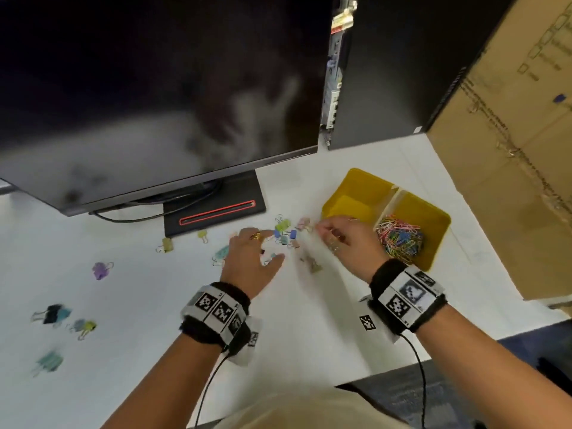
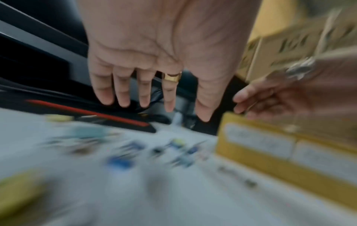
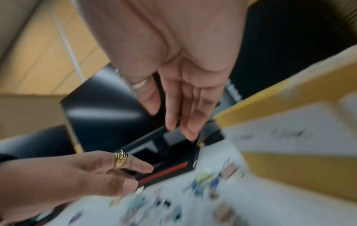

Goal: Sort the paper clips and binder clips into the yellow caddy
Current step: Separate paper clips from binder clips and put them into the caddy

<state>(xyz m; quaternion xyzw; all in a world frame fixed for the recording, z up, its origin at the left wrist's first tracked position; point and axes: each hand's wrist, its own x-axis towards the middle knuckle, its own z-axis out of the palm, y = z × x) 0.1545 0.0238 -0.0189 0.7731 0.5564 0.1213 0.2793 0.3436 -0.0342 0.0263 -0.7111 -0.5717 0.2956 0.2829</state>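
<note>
The yellow caddy (image 1: 439, 224) stands on the white desk and has two compartments. Its nearer compartment holds a heap of coloured paper clips (image 1: 399, 239); the farther one (image 1: 356, 202) looks bare. A cluster of small binder clips (image 1: 286, 232) lies just left of the caddy. My left hand (image 1: 270, 246) hovers over that cluster with straight, spread fingers and holds nothing, as the left wrist view confirms (image 2: 170, 107). My right hand (image 1: 322, 230) reaches past the caddy's left corner toward the clips, fingers extended and nothing visible between them (image 3: 166, 120). Both wrist views are blurred.
More binder clips are scattered to the left: a purple one (image 1: 100, 270), a dark and teal pair (image 1: 54, 314), a yellow one (image 1: 167, 244). A monitor (image 1: 154, 88) on a black stand base (image 1: 216, 212) rises behind. A cardboard box (image 1: 510, 150) stands at the right.
</note>
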